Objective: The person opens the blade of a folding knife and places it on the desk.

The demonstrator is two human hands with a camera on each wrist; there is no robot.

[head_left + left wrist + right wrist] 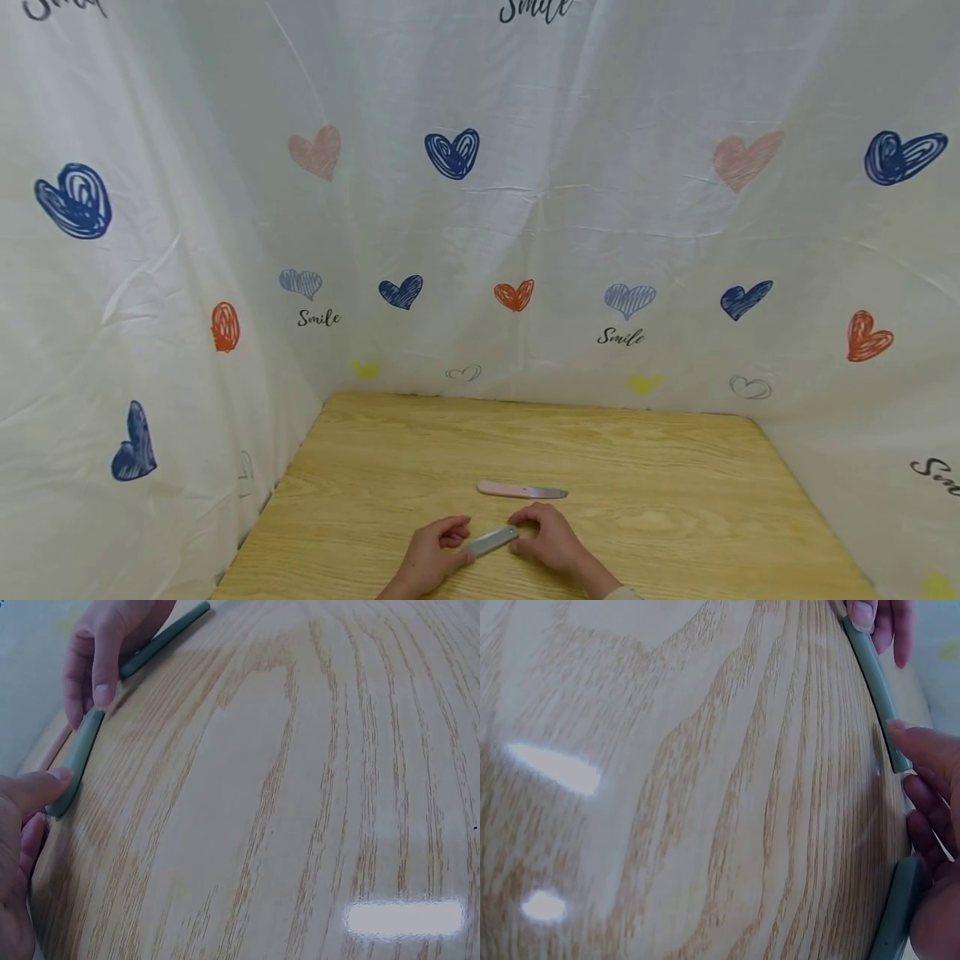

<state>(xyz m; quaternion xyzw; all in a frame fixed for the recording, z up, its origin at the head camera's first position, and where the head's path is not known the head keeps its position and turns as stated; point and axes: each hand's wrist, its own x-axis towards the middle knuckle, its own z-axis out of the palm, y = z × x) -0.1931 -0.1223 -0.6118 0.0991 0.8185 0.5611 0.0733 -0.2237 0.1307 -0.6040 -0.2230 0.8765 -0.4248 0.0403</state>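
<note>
A slim grey-green piece, shaped like a folded knife with a round rivet near its right end, slants between my two hands low over the table. My left hand holds its near left end, thumb laid on it. At the other end my right hand pinches it between thumb and fingers. A second green piece lies by the right palm, hidden under that hand in the head view. Just beyond the hands rests a knife with a pink handle and a short metal blade.
The wood-grain table reaches back to a white curtain printed with hearts and lettering. The curtain also hangs along the left and right sides. Light glares off the tabletop in both wrist views.
</note>
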